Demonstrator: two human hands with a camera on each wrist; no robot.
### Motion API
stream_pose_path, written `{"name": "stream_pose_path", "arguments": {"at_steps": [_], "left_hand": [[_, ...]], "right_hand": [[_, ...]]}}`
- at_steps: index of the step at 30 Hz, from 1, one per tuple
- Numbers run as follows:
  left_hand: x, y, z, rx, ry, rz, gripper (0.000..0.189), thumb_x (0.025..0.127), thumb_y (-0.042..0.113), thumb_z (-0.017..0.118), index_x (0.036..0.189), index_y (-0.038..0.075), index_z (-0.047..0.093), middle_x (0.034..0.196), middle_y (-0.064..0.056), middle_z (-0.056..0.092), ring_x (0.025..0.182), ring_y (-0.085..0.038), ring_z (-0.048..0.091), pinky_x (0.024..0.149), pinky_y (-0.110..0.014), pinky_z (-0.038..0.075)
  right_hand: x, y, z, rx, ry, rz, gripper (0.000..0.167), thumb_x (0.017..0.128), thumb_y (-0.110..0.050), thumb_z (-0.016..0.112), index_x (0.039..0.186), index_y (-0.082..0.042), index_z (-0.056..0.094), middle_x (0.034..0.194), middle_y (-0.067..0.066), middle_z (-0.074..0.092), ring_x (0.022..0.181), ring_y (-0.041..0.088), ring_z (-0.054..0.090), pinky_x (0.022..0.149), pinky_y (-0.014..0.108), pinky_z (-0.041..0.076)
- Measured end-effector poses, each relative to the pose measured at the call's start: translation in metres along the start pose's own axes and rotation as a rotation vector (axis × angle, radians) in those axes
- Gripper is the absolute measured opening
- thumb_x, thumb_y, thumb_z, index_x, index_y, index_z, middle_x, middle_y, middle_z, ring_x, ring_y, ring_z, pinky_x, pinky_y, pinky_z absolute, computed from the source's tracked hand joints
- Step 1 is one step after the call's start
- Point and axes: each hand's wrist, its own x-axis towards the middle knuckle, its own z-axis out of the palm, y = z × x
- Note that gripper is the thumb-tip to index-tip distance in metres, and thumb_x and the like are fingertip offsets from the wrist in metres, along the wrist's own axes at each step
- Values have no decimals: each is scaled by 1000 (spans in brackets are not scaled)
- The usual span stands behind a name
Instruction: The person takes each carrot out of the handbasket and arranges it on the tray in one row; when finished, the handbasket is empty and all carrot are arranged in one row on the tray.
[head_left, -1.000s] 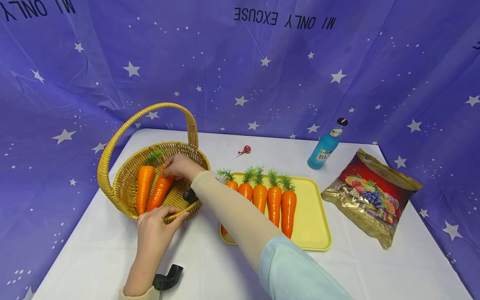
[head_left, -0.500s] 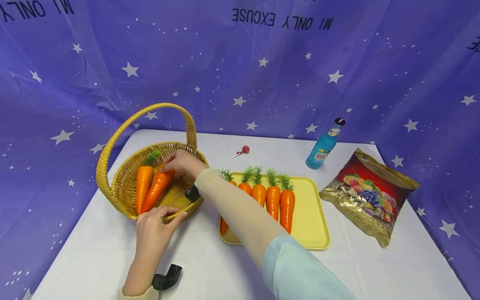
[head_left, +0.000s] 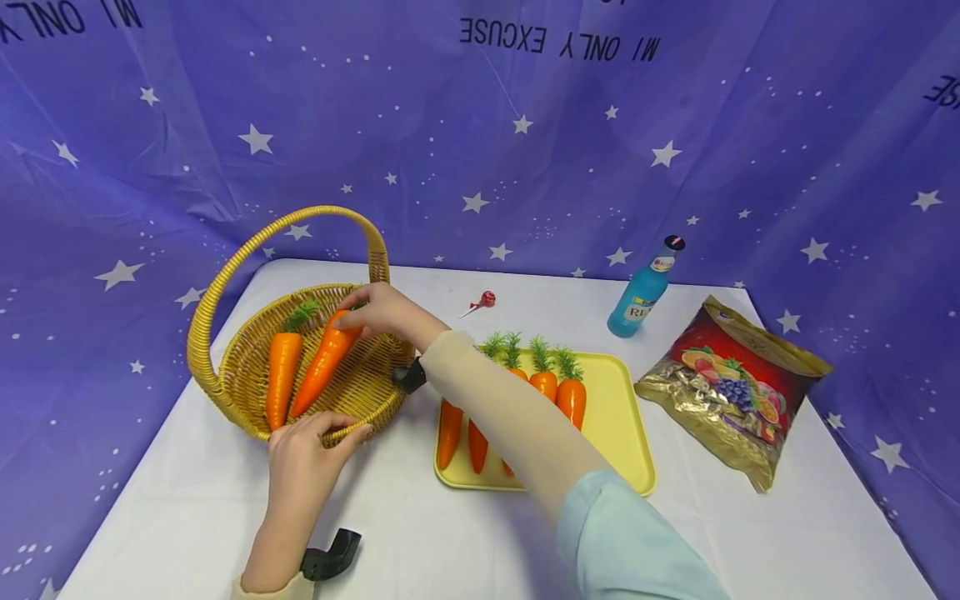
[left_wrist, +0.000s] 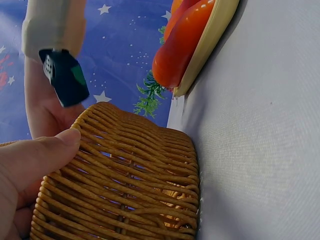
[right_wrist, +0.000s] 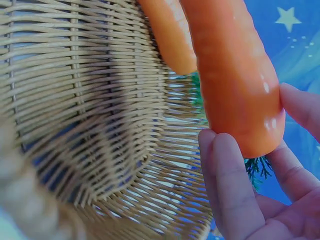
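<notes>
My right hand [head_left: 390, 315] pinches the thick, leafy end of an orange carrot [head_left: 324, 367] over the woven basket [head_left: 363, 387]. In the head view its tip points down at the basket's near side. A second carrot [head_left: 283, 371] with green leaves lies inside along the left wall. In the right wrist view, thumb and fingers [right_wrist: 232, 185] close round the held carrot's broad end, its leaves mostly hidden behind them. My left hand [head_left: 306, 462] grips the basket's near rim; its thumb [left_wrist: 55, 147] presses on the wicker in the left wrist view.
A yellow tray [head_left: 615, 425] with several carrots [head_left: 572, 400] lies right of the basket, partly under my right forearm. Behind it are a red lollipop [head_left: 487, 298] and a blue bottle [head_left: 637, 300]. A red and gold bag [head_left: 738, 392] lies at the right. The basket's handle [head_left: 213, 308] arches high.
My right hand has moved up and to the right with the carrot, drawing it away from the other carrot in the basket. My left hand stays on the rim.
</notes>
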Motion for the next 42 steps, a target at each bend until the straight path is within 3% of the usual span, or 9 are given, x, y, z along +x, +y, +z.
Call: {"name": "stream_pose_path", "arguments": {"at_steps": [10, 23, 28, 33, 42], "left_hand": [[0, 0, 0, 13, -10, -19, 24, 63, 13, 91, 79, 8, 74, 76, -5, 71, 69, -24, 65, 71, -40, 29], [0, -1, 1, 11, 2, -8, 24, 62, 12, 91, 78, 6, 74, 74, -6, 71, 69, -26, 65, 70, -40, 31], [0, 0, 2, 7, 8, -1, 23, 62, 12, 90, 77, 7, 73, 73, -6, 71, 68, -25, 65, 70, -40, 31], [0, 0, 1, 1, 6, -9, 22, 63, 11, 89, 77, 6, 73, 73, -7, 70, 68, -26, 65, 71, -41, 31], [0, 0, 1, 5, 0, -11, 22, 63, 11, 90, 77, 6, 73, 73, -6, 70, 67, -25, 65, 71, -41, 31]], "right_hand": [[-21, 0, -30, 109, -59, -86, 29, 84, -16, 76, 111, -11, 70, 109, 3, 60, 86, 17, 66, 74, 30, 55], [-51, 8, -64, 141, -73, -151, 34, 86, -19, 74, 118, -12, 67, 108, 8, 65, 93, 21, 66, 85, 39, 52], [-65, 12, -78, 151, -64, -160, 35, 87, -18, 73, 120, -11, 65, 108, 9, 65, 96, 21, 66, 82, 36, 53], [-81, 21, -93, 160, -63, -168, 36, 88, -16, 71, 123, -9, 63, 114, 11, 63, 100, 22, 65, 81, 32, 53], [-109, 50, -122, 153, -33, -175, 35, 88, -18, 72, 121, -10, 65, 114, 11, 64, 102, 25, 63, 85, 38, 52]]}}
